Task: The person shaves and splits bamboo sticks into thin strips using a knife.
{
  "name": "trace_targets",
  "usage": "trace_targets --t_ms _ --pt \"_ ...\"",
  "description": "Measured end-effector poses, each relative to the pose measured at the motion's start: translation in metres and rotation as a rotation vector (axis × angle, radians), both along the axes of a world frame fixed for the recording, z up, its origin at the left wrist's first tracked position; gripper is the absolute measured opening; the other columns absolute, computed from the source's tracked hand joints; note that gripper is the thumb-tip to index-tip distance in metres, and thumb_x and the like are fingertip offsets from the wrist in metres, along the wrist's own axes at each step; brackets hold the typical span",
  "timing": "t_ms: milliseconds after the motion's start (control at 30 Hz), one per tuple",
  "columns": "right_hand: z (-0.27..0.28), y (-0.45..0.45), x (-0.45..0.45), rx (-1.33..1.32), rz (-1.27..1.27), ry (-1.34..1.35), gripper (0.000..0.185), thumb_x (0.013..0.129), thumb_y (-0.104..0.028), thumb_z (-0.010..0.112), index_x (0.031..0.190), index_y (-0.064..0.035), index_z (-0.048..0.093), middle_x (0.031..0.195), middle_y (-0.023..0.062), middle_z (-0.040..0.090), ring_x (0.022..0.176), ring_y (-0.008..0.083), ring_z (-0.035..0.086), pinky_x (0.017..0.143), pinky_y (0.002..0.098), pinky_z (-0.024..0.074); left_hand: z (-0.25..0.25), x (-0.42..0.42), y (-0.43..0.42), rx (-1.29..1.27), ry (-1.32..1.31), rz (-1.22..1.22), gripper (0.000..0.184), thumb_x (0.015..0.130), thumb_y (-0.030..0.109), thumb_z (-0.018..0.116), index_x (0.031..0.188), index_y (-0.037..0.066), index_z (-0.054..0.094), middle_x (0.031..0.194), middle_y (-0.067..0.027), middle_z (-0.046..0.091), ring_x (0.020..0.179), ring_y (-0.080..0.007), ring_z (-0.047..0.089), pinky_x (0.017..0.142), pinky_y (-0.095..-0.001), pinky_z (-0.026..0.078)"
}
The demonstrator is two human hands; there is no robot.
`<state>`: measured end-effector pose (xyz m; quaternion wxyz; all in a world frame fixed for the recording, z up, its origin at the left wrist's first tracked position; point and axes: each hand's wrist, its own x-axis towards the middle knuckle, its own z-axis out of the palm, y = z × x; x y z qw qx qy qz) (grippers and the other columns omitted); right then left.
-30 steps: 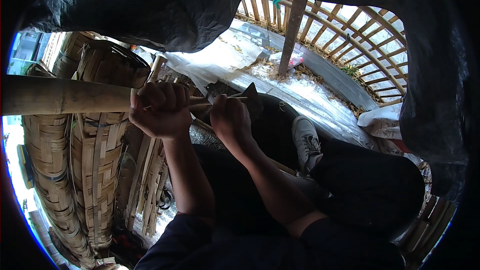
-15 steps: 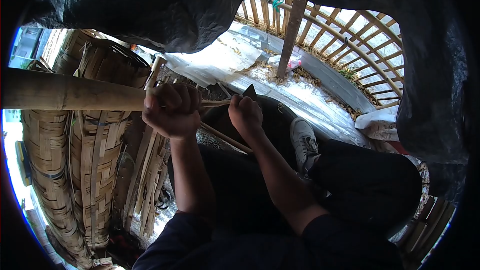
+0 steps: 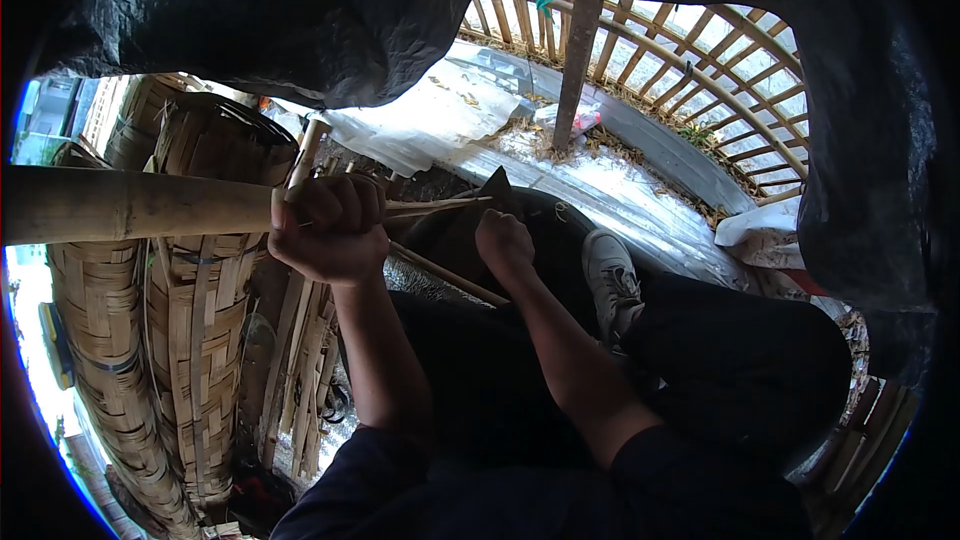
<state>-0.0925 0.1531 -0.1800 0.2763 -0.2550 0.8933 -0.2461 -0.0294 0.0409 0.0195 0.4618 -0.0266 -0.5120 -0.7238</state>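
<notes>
A bent dark-trousered leg (image 3: 750, 380) fills the near right. Ahead of it, the left hand (image 3: 330, 227) is clenched around the end of a bamboo pole (image 3: 140, 205), which runs off to the left; thin strips (image 3: 440, 206) jut from the fist toward a dark pointed blade (image 3: 496, 186). The right hand (image 3: 505, 242) is clenched just beside the blade; what it grips is hidden. The pole cuts across tall woven bamboo (image 3: 200, 340), with loose slats (image 3: 300, 370) alongside. Right of the hands is a white shoe (image 3: 611, 275). Farther out, an upright post (image 3: 583, 50) partly blocks a slatted fence (image 3: 690, 70), and a black sheet (image 3: 330, 30) covers the top.
</notes>
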Motion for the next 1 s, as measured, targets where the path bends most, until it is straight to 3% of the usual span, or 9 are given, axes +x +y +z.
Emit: trace_targets --t_ms 133,233,367,533,600,833,867,933,1000 --pt "0.113 -0.016 0.012 -0.258 0.162 0.020 0.037 0.093 -0.024 0.040 0.082 0.0019 0.063 0.077 0.0217 0.067 0.079 0.0408 0.066 0.072 0.0464 0.0554 -0.001 0.014 -0.013 0.062 -0.021 0.128 0.048 0.094 0.046 0.030 0.057 0.016 0.026 0.041 0.0022 0.020 0.036 -0.0087 0.013 0.035 -0.0273 0.012" --pt "0.128 -0.023 0.016 -0.215 0.016 -0.241 0.040 0.094 -0.027 0.038 0.086 0.0018 0.064 0.079 0.0222 0.067 0.080 0.0394 0.067 0.073 0.0464 0.0548 -0.001 0.025 -0.023 0.131 0.007 0.147 0.046 0.094 0.045 0.027 0.057 0.017 0.024 0.042 0.0033 0.020 0.036 -0.0083 0.012 0.035 -0.0268 0.011" --pt "0.017 -0.017 0.009 -0.068 -0.025 0.012 0.032 0.092 -0.024 0.041 0.082 -0.0030 0.064 0.081 0.0209 0.067 0.079 0.0367 0.067 0.070 0.0459 0.0556 -0.006 0.028 -0.027 0.095 0.049 0.150 0.046 0.094 0.044 0.027 0.057 0.017 0.024 0.042 0.0034 0.019 0.035 -0.0084 0.012 0.034 -0.0268 0.011" --pt "0.031 -0.010 -0.001 -0.120 -0.035 -0.011 0.043 0.092 -0.032 0.039 0.078 -0.0020 0.066 0.084 0.0229 0.067 0.087 0.0371 0.066 0.075 0.0462 0.0545 -0.004 0.011 -0.017 0.000 0.045 0.019 0.047 0.095 0.043 0.027 0.057 0.016 0.026 0.042 0.0038 0.020 0.035 -0.0080 0.013 0.033 -0.0266 0.012" --pt "0.067 -0.026 0.009 -0.207 -0.120 -0.286 0.045 0.092 -0.033 0.037 0.083 -0.0003 0.066 0.087 0.0253 0.067 0.087 0.0371 0.067 0.077 0.0453 0.0543 -0.003 0.019 -0.023 0.031 0.053 0.047 0.046 0.095 0.043 0.027 0.057 0.016 0.027 0.043 0.0041 0.019 0.035 -0.0078 0.012 0.033 -0.0268 0.011" --pt "-0.033 -0.029 0.010 -0.116 -0.144 -0.074 0.048 0.091 -0.036 0.036 0.080 -0.0009 0.067 0.087 0.0288 0.065 0.084 0.0407 0.066 0.080 0.0472 0.0528 -0.009 0.051 -0.051 0.145 0.061 0.162 0.044 0.096 0.038 0.027 0.057 0.018 0.026 0.044 0.0049 0.015 0.037 -0.0072 0.009 0.034 -0.0267 0.010" --pt "-0.037 -0.027 0.009 -0.098 0.004 0.069 0.048 0.091 -0.036 0.037 0.079 -0.0011 0.068 0.086 0.0278 0.066 0.084 0.0412 0.066 0.081 0.0476 0.0525 -0.010 0.054 -0.053 0.146 0.066 0.160 0.044 0.096 0.038 0.027 0.057 0.018 0.026 0.044 0.0049 0.015 0.037 -0.0072 0.009 0.034 -0.0267 0.010" --pt "-0.013 -0.029 0.007 -0.080 0.150 0.224 0.048 0.091 -0.036 0.038 0.077 -0.0014 0.068 0.084 0.0269 0.066 0.083 0.0417 0.066 0.082 0.0480 0.0522 -0.012 0.054 -0.057 0.183 0.089 0.203 0.044 0.097 0.036 0.028 0.057 0.018 0.027 0.043 0.0047 0.016 0.037 -0.0074 0.009 0.035 -0.0267 0.010" --pt "0.059 -0.041 0.019 -0.150 -0.097 -0.198 0.047 0.091 -0.037 0.040 0.076 -0.0019 0.068 0.081 0.0258 0.066 0.082 0.0405 0.067 0.079 0.0469 0.0537 -0.015 0.062 -0.065 0.181 0.093 0.190 0.044 0.096 0.035 0.029 0.056 0.018 0.027 0.044 0.0046 0.016 0.037 -0.0074 0.009 0.035 -0.0268 0.010"
